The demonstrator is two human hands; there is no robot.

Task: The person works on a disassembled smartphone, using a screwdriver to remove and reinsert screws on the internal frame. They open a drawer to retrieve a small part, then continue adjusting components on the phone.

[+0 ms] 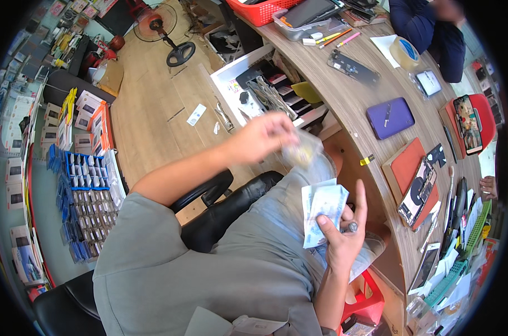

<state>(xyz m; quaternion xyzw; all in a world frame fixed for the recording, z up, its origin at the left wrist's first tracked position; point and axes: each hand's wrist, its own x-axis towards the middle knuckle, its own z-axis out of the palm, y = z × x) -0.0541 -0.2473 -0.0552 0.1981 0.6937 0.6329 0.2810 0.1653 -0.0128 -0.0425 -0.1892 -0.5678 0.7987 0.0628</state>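
My left hand (271, 136) is raised over my lap, its fingers pinching a small see-through plastic bag (305, 150) with something yellowish in it. Motion blurs both the hand and the bag. Lower and to the right, my right hand (343, 235) grips several pale blue banknotes (324, 207), with the thumb pressed across them. Its index finger points up, away from the notes. A dark, pen-like thing (352, 227) sticks out between the fingers of that hand; its full length is hidden.
An open drawer (248, 73) juts out by my left hand. The curved desk (343, 101) carries a purple case (390, 117), opened phones (419, 190), and tape (405, 52). Across it rests another person's sleeve (447, 45). A red stool (368, 299) stands below the desk. A fan (156, 25) stands behind.
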